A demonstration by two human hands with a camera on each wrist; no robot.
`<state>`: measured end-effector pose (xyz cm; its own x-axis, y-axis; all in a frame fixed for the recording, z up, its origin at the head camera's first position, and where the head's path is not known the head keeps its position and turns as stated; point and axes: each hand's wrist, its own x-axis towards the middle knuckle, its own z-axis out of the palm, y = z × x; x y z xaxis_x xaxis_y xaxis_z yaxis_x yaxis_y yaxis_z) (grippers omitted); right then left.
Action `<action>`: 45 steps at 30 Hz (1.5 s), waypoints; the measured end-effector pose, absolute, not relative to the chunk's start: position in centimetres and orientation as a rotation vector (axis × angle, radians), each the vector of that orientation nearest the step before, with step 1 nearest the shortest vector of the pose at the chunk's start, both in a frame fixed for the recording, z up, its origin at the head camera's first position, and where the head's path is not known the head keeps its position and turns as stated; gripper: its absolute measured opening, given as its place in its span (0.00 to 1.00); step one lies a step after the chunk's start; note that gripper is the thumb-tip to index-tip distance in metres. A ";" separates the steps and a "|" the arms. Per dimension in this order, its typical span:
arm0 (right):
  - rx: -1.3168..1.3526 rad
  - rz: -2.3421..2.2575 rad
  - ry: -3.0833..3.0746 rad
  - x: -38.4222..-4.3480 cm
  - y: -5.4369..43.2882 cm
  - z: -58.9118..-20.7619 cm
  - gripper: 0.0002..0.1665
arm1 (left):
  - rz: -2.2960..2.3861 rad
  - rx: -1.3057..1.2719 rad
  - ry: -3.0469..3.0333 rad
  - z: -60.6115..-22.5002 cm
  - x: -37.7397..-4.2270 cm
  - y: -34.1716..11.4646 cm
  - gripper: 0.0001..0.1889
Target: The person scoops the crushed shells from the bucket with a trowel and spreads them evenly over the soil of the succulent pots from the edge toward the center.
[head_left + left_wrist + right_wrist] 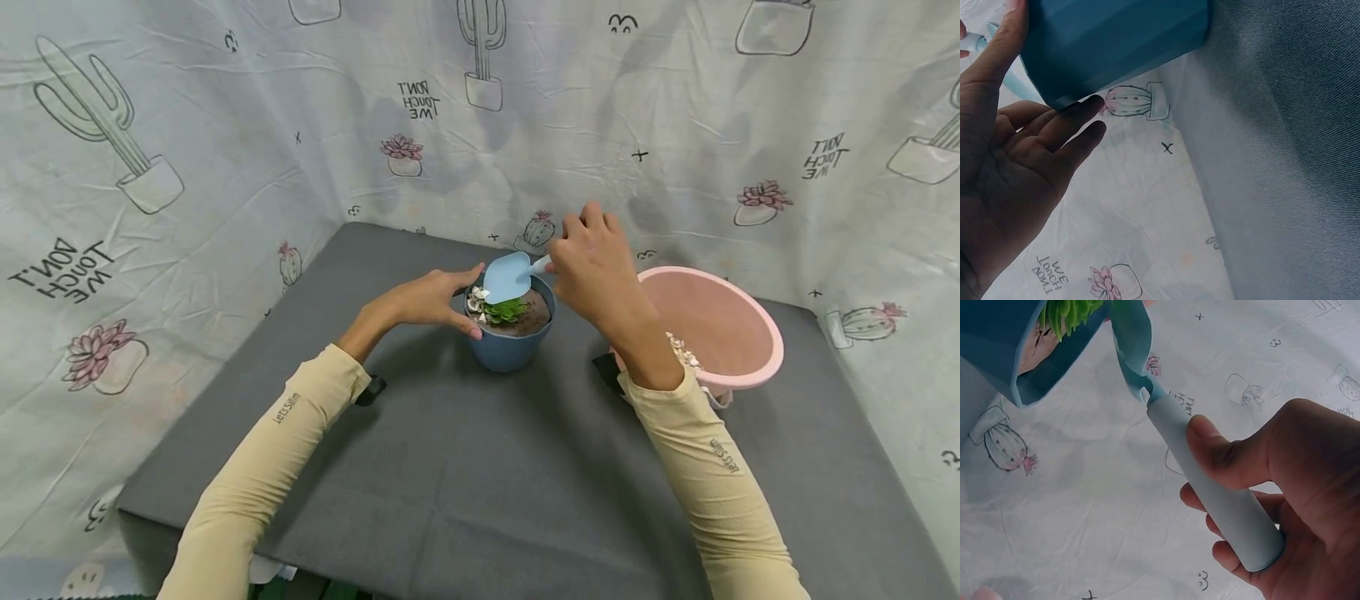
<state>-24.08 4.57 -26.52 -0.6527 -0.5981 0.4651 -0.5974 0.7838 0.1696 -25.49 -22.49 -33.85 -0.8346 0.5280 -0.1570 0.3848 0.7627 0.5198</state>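
Note:
A blue flower pot (504,350) stands on the grey table, with a green succulent (506,312), brown soil (531,317) and white pebbles (476,302) inside. My left hand (431,300) holds the pot at its left side, thumb on the near wall and fingers round the far side; the left wrist view shows the fingers on the pot (1122,44). My right hand (596,267) grips the pale handle (1210,481) of a light blue trowel (507,277). The trowel's blade is tilted over the pot's left part, above the pebbles, and hides part of the opening.
A pink basin (750,333) sits right of my right forearm, with whitish pebbles (684,352) in it. Something black (611,375) lies partly under that forearm. White cloth (570,100) printed with cacti hangs behind and beside the grey-covered table (450,467).

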 end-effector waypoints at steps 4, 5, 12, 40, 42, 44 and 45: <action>0.899 0.001 -2.430 -24.0 4.6 -26.6 0.09 | 0.716 0.703 2.664 -33.9 -25.4 -22.4 0.63; 0.900 0.003 -2.424 -24.0 4.6 -26.6 0.08 | 0.722 0.702 2.661 -33.9 -25.4 -22.4 0.63; 0.891 0.028 -2.378 -23.8 5.3 -26.9 0.05 | 0.721 0.711 2.683 -34.1 -25.4 -22.2 0.63; 0.666 0.261 -2.254 -21.1 21.9 -25.4 0.09 | 0.371 0.142 2.958 -32.2 -19.9 -15.2 0.43; 0.629 0.200 -2.324 -21.5 23.9 -25.3 0.09 | 0.272 0.163 2.954 -31.6 -19.8 -14.8 0.51; 0.595 0.127 -2.411 -22.1 25.4 -25.5 0.09 | 0.210 0.252 2.964 -30.8 -20.1 -13.9 0.58; 0.586 0.091 -2.467 -22.4 25.9 -25.7 0.09 | 0.223 0.299 2.961 -30.4 -20.3 -13.2 0.60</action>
<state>-22.40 25.93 -25.68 -0.7258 -0.3889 0.5675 -0.4296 0.9005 0.0677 -20.34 -13.20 -30.38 -0.9678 0.2092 -0.1403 0.1858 0.9689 0.1632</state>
